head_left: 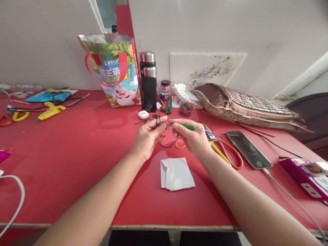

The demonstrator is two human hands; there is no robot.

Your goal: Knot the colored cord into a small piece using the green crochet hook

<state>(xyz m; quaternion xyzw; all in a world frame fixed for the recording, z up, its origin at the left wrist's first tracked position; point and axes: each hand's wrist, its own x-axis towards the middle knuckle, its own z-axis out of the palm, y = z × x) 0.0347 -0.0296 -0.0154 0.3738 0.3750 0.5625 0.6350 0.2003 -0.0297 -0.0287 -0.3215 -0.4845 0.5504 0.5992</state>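
Observation:
Above the middle of the red table, my two hands meet almost fingertip to fingertip. My left hand is closed in a pinch on dark multicoloured yarn, with a strand looped near the index finger. Between the fingers of my right hand lies a thin crochet hook with a green handle; its metal shaft sticks out to the right. The hook's tip is hidden at the left fingers. Loose blue and orange strands hang below the hands. A folded white napkin lies nearer me.
Scissors with red and yellow handles and a charging phone lie right. Behind stand a bag, a thermos, a black phone and a yarn ball. A yellow glue gun is left, a cushion back right.

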